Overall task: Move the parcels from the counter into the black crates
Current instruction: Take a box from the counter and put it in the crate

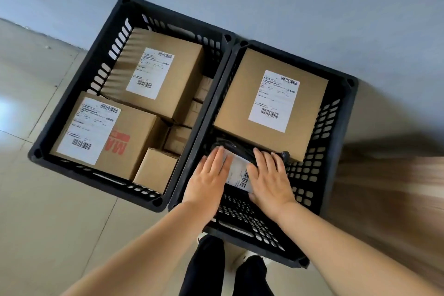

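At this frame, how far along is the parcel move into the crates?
Done: the left black plastic crate holds several brown cardboard boxes; the right black plastic crate holds one large labelled cardboard box. In hand: the left hand and right hand lie flat on a black bagged parcel with a white label inside the right crate. Left: unknown, since the counter is out of view.

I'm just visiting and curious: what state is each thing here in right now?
Left crate: on the floor, nearly full of cardboard boxes.
Right crate: partly filled, floor bare at the near end.
Large box: lies flat, label up, at right crate's far end.
Black bagged parcel: in right crate, label up.
Left hand: flat on parcel.
Right hand: flat on parcel.
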Demonstrator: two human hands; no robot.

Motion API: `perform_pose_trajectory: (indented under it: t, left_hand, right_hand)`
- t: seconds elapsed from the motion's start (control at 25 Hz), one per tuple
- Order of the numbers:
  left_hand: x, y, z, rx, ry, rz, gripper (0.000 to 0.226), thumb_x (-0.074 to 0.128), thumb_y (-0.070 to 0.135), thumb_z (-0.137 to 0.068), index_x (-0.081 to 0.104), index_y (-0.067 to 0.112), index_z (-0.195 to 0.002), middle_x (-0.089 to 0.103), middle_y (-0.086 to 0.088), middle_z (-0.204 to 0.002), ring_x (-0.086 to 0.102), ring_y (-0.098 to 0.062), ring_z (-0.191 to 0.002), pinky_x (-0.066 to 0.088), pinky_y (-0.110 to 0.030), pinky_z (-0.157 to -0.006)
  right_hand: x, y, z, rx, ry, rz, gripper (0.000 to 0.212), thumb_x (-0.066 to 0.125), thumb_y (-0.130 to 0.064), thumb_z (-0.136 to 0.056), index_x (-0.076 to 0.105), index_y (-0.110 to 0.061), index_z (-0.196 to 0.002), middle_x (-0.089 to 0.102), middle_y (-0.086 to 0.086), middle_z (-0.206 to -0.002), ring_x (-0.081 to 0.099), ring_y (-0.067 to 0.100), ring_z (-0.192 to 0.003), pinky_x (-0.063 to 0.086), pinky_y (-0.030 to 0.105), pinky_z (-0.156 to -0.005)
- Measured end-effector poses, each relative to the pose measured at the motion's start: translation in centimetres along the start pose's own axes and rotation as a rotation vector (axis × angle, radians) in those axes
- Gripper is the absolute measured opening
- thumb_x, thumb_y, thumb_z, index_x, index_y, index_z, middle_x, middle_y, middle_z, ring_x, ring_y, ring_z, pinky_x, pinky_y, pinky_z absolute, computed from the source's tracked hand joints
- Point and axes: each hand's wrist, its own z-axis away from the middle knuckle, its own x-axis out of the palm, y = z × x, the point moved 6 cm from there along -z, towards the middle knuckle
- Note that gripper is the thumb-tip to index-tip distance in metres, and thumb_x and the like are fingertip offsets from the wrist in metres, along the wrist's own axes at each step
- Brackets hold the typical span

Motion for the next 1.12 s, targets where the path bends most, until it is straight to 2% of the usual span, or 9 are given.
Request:
perform_pose_trajectory:
  t: [0.08, 0.24, 0.4, 0.48, 0.64, 0.8, 1.0, 1.12]
  left_hand:
    - [0.3, 0.2, -1.0, 0.025, -0.011, -0.067, 0.084, 0.042, 0.010, -0.096, -0.024, 0.013, -0.148, -0.031, -0.013, -0.154, -0.024, -0.029, -0.144, -0.009, -0.041, -0.117]
    - [0.9, 0.2, -2.4, 0.046, -0.010, -0.100, 0.079, 0.036, 0.013, -0.098, -0.027, 0.017, -0.146, -0.042, -0.010, -0.144, -0.024, -0.030, -0.143, -0.007, -0.043, -0.117]
    - [1.8, -0.1, -3.0, 0.028, -0.012, -0.106, 0.079, 0.033, 0.008, -0.098, -0.036, 0.017, -0.136, -0.047, -0.015, -0.135, -0.035, -0.027, -0.135, -0.015, -0.039, -0.112]
    - [2.2, -0.2, -3.6, 0.024, -0.030, -0.111, 0.081, 0.033, 0.005, -0.096, -0.037, 0.018, -0.135, -0.047, -0.017, -0.135, -0.039, -0.027, -0.129, -0.015, -0.037, -0.111]
    - [2.8, -0.6, -5.0, 0.020, -0.101, -0.119, 0.088, 0.038, 0.003, -0.094, -0.035, 0.019, -0.140, -0.048, -0.016, -0.135, -0.039, -0.025, -0.128, -0.003, -0.037, -0.117]
    - [3.3, -0.6, -5.9, 0.023, -0.195, -0.167, 0.094, 0.043, 0.005, -0.092, -0.038, 0.017, -0.138, -0.050, -0.017, -0.132, -0.033, -0.029, -0.138, 0.000, -0.039, -0.118]
    - [3.6, -0.5, -6.8, 0.010, -0.255, -0.198, 0.098, 0.046, 0.007, -0.090, -0.043, 0.018, -0.130, -0.050, -0.021, -0.133, -0.029, -0.031, -0.141, 0.000, -0.040, -0.118]
    - [2.6, -0.4, -6.1, -0.021, -0.201, -0.207, 0.097, 0.048, 0.012, -0.092, -0.037, 0.016, -0.139, -0.036, -0.023, -0.148, -0.019, -0.032, -0.145, 0.002, -0.040, -0.119]
  right_hand:
    - [0.6, 0.1, -0.2, 0.001, 0.081, -0.003, 0.074, 0.092, -0.029, -0.046, 0.043, -0.010, -0.098, 0.051, 0.026, -0.134, 0.053, 0.039, -0.119, 0.034, 0.053, -0.106]
    - [2.6, 0.9, 1.2, -0.040, 0.140, 0.006, 0.086, 0.089, -0.026, -0.058, 0.040, -0.005, -0.125, 0.023, 0.024, -0.150, 0.022, 0.039, -0.140, 0.012, 0.056, -0.114]
    - [4.0, 1.6, 3.2, -0.014, 0.156, 0.029, 0.100, 0.080, -0.036, -0.071, 0.021, -0.006, -0.145, -0.008, 0.022, -0.158, -0.003, 0.035, -0.147, 0.005, 0.055, -0.116]
    - [4.6, 2.0, 3.2, 0.001, 0.155, 0.025, 0.098, 0.073, -0.041, -0.077, 0.013, -0.009, -0.149, -0.020, 0.019, -0.157, -0.007, 0.033, -0.147, 0.004, 0.052, -0.117]
    - [6.2, 2.8, 2.5, 0.034, 0.125, -0.014, 0.096, 0.067, -0.043, -0.081, 0.008, -0.015, -0.152, -0.020, 0.016, -0.158, -0.004, 0.030, -0.148, 0.005, 0.047, -0.118]
    - [7.4, 3.3, 2.0, 0.059, 0.097, -0.032, 0.098, 0.061, -0.044, -0.084, -0.004, -0.018, -0.152, -0.020, 0.014, -0.158, -0.001, 0.029, -0.147, 0.001, 0.043, -0.118]
    - [7.8, 3.5, 1.6, 0.076, 0.118, -0.055, 0.106, 0.070, -0.042, -0.078, -0.001, -0.018, -0.153, 0.007, 0.015, -0.158, 0.012, 0.029, -0.145, 0.006, 0.042, -0.115]
    - [7.3, 3.4, 1.4, 0.087, 0.119, -0.064, 0.112, 0.074, -0.043, -0.075, -0.002, -0.019, -0.153, 0.010, 0.015, -0.157, 0.016, 0.029, -0.145, 0.005, 0.043, -0.115]
